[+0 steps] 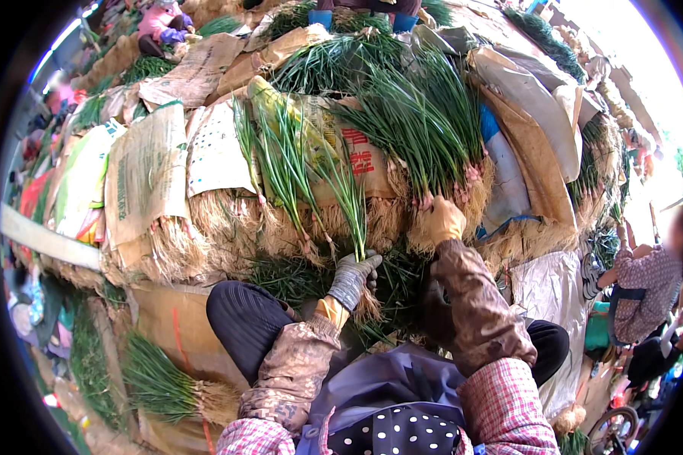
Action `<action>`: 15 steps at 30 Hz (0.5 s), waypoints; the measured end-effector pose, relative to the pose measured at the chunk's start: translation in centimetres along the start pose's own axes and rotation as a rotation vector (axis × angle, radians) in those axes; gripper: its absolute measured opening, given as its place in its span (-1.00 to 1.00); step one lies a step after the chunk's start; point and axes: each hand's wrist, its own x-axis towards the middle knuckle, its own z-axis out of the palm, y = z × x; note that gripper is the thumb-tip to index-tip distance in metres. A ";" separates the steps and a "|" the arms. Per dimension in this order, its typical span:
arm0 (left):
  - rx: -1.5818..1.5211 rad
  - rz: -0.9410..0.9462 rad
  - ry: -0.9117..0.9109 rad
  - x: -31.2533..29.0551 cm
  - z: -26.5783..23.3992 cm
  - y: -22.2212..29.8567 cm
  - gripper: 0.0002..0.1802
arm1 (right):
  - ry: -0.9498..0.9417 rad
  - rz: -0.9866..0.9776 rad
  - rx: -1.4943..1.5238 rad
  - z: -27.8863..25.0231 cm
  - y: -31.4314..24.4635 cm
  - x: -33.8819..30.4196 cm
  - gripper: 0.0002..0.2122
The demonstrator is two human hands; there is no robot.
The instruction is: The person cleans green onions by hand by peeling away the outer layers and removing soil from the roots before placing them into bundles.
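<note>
Head view: left grip [354,279] clasps small green bunch [351,208], leaves pointing far; right grip [446,221], nearer larger stalk pile [425,121], at its near root end, stalks running far-left; whether clenched, cannot tell.

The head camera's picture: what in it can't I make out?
All in the head view:
Left hand: its grey glove covers part of the green stalks it holds.
Right hand: the back of the hand hides its grip at the large bunch.
Blue-booted person: upper body cut off by the top edge.
Co-worker at right: face blurred.
Wheel: lower part cut off by the bottom edge.
</note>
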 end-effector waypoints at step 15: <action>0.291 0.151 -0.006 -1.3 1.0 0.9 -0.71 | -0.746 0.211 1.241 2.5 -2.2 -7.6 -0.48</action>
